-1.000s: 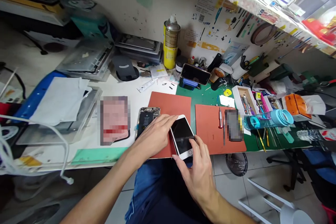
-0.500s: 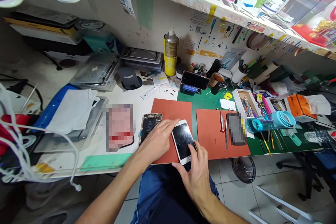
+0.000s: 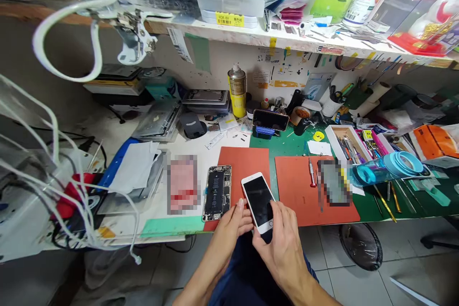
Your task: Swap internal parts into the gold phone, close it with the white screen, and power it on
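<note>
My right hand (image 3: 283, 244) grips a white-fronted phone (image 3: 257, 196) by its lower end, thumb below and fingers along the right edge. The phone is tilted, with its dark screen facing up and its round home button towards me. Beside its lower left edge is my left hand (image 3: 229, 229), thumb raised and fingers apart, holding nothing. Whether those fingertips touch the phone's edge I cannot tell. An opened phone body (image 3: 217, 193) with battery and circuit parts bare lies left of the hands, partly on the left reddish-brown mat (image 3: 247, 158).
On the right mat (image 3: 292, 191) lie a small screwdriver (image 3: 311, 172), tweezers and a blurred dark device (image 3: 335, 183). A blue bottle (image 3: 389, 168) lies beyond them. White cables (image 3: 132, 220) hang at left. A spray can (image 3: 237, 91) and a propped phone (image 3: 270, 120) stand behind.
My left hand has drawn back from the phone's upper left edge to its lower left side, uncovering the opened phone body. My right hand still holds the white phone. The camera view has shifted.
</note>
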Tool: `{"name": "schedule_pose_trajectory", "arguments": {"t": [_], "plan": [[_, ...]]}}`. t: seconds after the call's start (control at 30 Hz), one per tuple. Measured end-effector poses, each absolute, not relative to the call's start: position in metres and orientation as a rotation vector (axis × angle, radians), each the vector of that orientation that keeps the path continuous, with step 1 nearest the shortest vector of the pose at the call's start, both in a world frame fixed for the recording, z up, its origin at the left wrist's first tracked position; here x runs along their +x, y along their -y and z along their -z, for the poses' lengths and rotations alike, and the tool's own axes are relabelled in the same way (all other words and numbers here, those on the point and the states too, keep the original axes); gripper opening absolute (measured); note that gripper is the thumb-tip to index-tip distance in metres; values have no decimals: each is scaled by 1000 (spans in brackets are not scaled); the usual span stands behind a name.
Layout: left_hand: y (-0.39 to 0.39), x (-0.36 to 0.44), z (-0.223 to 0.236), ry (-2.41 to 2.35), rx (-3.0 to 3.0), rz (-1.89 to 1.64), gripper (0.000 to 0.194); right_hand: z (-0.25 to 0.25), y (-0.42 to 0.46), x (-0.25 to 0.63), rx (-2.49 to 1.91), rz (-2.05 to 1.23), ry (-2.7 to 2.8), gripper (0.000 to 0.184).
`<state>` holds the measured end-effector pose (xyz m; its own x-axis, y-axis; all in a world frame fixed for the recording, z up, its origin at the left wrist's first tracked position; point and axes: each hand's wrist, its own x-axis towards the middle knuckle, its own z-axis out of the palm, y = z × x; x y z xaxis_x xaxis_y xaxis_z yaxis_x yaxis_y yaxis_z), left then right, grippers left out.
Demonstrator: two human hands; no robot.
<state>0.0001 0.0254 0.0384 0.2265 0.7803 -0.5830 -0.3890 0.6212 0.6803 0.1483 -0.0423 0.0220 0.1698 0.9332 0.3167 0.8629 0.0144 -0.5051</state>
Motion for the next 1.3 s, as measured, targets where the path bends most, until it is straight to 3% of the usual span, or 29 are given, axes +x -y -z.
{"name": "schedule_pose_trajectory", "arguments": {"t": [0.23,0.7,0.93,1.3], "plan": [[-53,45,-44,-863,328,-1067,65,-27,60,145,-1697,-4,1614,72],[-70,53,-42,-700,174,-908,58,3,69,144,-1599,16,1620,73],[-77,52,-43,-784,210,-871,60,13,61,148,-1569,-13,1676,89],[-74,50,-38,-885,261,-872,64,19,61,152,-1567,15,1734,79]]}}
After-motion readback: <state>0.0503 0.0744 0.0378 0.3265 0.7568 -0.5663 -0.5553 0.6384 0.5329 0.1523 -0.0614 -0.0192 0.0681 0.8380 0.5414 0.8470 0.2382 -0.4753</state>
